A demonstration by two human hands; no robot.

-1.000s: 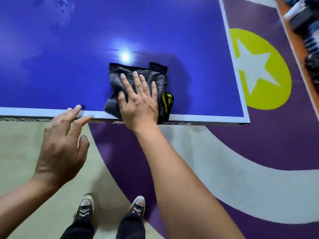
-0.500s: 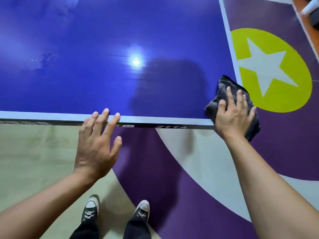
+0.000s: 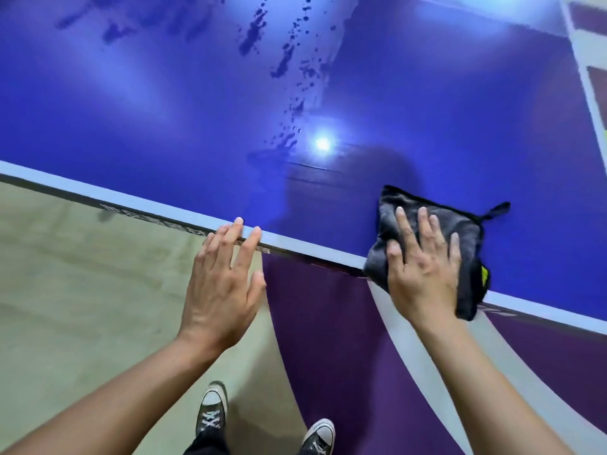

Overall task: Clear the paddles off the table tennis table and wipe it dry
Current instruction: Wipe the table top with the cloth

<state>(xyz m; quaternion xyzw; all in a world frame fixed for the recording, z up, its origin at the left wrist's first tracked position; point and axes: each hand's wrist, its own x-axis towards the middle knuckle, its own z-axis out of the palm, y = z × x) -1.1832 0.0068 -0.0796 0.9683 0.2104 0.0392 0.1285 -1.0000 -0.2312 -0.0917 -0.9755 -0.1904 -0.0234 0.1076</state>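
Observation:
The blue table tennis table [image 3: 164, 126] fills the upper view, its white edge line running diagonally from left down to right. My right hand [image 3: 423, 264] presses flat, fingers straight, on a folded dark grey cloth [image 3: 460, 224] lying on the table at its near edge; part of the cloth hangs over the edge. My left hand [image 3: 223, 284] is open, its fingertips touching the table's near edge. Dark water drops and streaks [image 3: 289, 60] lie on the surface further in, above a bright light reflection. No paddles are in view.
Below the table lies a beige and purple floor [image 3: 82, 307] with a curved white band. My two sneakers [image 3: 210, 408] stand by the near edge. The table's right edge line [image 3: 591, 87] shows at the far upper right.
The cloth under my right hand has come back from the table's right corner onto the surface near the edge. The view has tilted and shifted, and my left hand now touches the edge.

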